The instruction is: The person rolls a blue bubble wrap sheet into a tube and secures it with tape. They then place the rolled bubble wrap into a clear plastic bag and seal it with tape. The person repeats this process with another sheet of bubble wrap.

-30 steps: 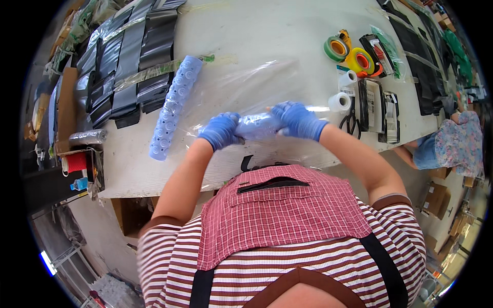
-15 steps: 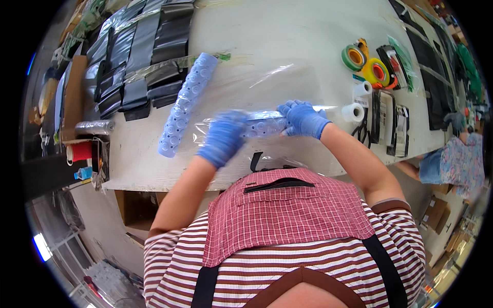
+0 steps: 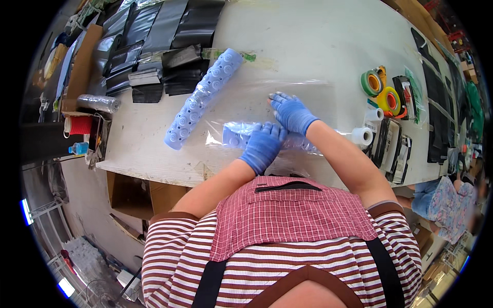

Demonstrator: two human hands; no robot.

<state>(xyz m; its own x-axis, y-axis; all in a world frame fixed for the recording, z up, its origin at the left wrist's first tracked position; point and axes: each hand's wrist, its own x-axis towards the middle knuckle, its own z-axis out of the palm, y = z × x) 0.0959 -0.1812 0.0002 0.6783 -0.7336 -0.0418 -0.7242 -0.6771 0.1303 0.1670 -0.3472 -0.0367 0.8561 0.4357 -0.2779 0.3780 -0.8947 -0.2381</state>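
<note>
A light blue rolled mat with raised round bumps (image 3: 233, 134) lies crosswise before me under clear plastic film (image 3: 241, 105). My blue-gloved left hand (image 3: 264, 146) rests on this roll, fingers extended over its top. Just beyond, my right hand (image 3: 292, 113), gloved alike, lies on the film with its fingers stretched out to the left. The right forearm passes over the roll's right part and hides some of it. A second light blue rolled mat (image 3: 205, 97) lies slanted to the left, untouched.
Black plastic bags (image 3: 149, 46) cover the table's far left. Tape rolls (image 3: 390, 100), small white film rolls (image 3: 362, 136) and black-and-white packs (image 3: 387, 143) lie at the right. A clear-wrapped roll (image 3: 98, 102) sits near a red spool (image 3: 79, 124). Another person (image 3: 447, 205) is at the right.
My left hand has moved right onto the roll. My right hand has shifted left and away from me, from the roll onto the film. The view has turned slightly.
</note>
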